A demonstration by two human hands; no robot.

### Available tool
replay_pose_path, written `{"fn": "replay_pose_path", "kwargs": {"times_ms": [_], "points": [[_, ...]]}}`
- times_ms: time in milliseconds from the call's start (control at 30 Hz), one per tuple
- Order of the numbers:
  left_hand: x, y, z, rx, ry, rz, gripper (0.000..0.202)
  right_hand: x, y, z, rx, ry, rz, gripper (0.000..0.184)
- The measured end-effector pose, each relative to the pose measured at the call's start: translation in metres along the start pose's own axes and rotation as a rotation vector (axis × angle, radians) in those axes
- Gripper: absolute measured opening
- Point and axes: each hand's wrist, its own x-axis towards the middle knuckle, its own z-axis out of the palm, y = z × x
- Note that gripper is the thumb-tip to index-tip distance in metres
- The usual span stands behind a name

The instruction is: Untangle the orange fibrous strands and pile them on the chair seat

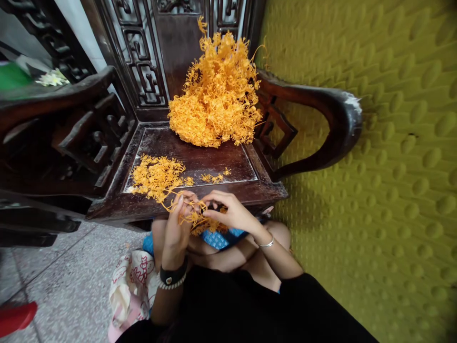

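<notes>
A big heap of orange, stringy flower-like pieces sits at the back of a dark carved wooden chair's seat. A smaller, flatter pile lies at the seat's front left. My left hand and my right hand meet just below the seat's front edge. Both pinch a tangled strand of orange pieces that trails up to the small pile. More orange bits rest on a blue thing on my lap.
A yellow-green padded wall stands on the right behind the chair's curved armrest. A patterned cloth bag lies by my left knee on the speckled floor. A red object shows at the lower left.
</notes>
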Motion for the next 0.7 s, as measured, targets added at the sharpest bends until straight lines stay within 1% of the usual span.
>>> {"fn": "replay_pose_path", "kwargs": {"times_ms": [33, 100, 167, 200, 267, 300, 333, 367, 400, 433, 467, 500, 533, 600, 667, 700], "points": [[-0.001, -0.001, 0.0, -0.027, -0.01, -0.019, 0.015, -0.001, -0.003, 0.004, 0.012, -0.015, 0.002, 0.025], [-0.004, -0.001, 0.002, -0.075, -0.052, -0.075, 0.017, -0.003, -0.004, 0.011, 0.003, 0.015, 0.01, 0.028], [-0.01, 0.0, 0.005, -0.103, -0.09, -0.122, 0.026, -0.004, -0.005, 0.016, -0.022, 0.041, 0.01, 0.032], [-0.013, 0.001, 0.007, -0.117, -0.091, -0.136, 0.031, -0.004, -0.007, 0.017, -0.024, 0.035, 0.007, 0.034], [-0.023, 0.006, 0.009, -0.134, -0.082, -0.166, 0.035, -0.004, -0.009, 0.016, 0.013, 0.001, -0.005, 0.034], [-0.028, 0.01, 0.01, -0.135, -0.086, -0.191, 0.036, -0.003, -0.009, 0.012, 0.05, 0.021, -0.009, 0.035], [-0.033, 0.014, 0.009, -0.135, -0.088, -0.212, 0.036, -0.002, -0.008, 0.005, 0.089, 0.09, -0.008, 0.037], [-0.037, 0.019, 0.008, -0.141, -0.085, -0.222, 0.035, 0.0, -0.005, -0.003, 0.125, 0.205, 0.001, 0.039], [-0.04, 0.023, 0.006, -0.157, -0.072, -0.213, 0.035, 0.004, -0.001, -0.014, 0.152, 0.358, 0.018, 0.042], [-0.043, 0.027, 0.004, -0.183, -0.047, -0.177, 0.034, 0.008, 0.005, -0.024, 0.158, 0.531, 0.041, 0.045], [-0.044, 0.031, 0.002, -0.217, -0.019, -0.127, 0.033, 0.012, 0.012, -0.035, 0.141, 0.659, 0.076, 0.046], [-0.043, 0.033, 0.001, -0.251, -0.002, -0.081, 0.031, 0.016, 0.019, -0.043, 0.09, 0.724, 0.093, 0.044], [-0.042, 0.035, 0.0, -0.287, 0.0, -0.046, 0.03, 0.02, 0.026, -0.048, -0.001, 0.715, 0.093, 0.041], [-0.037, 0.035, 0.001, -0.352, -0.032, -0.015, 0.026, 0.026, 0.036, -0.05, -0.273, 0.596, 0.081, 0.035], [-0.03, 0.031, 0.004, -0.393, -0.065, -0.007, 0.023, 0.029, 0.044, -0.042, -0.562, 0.45, 0.089, 0.03], [-0.027, 0.029, 0.005, -0.403, -0.077, -0.005, 0.022, 0.03, 0.048, -0.037, -0.669, 0.409, 0.106, 0.028]]}}
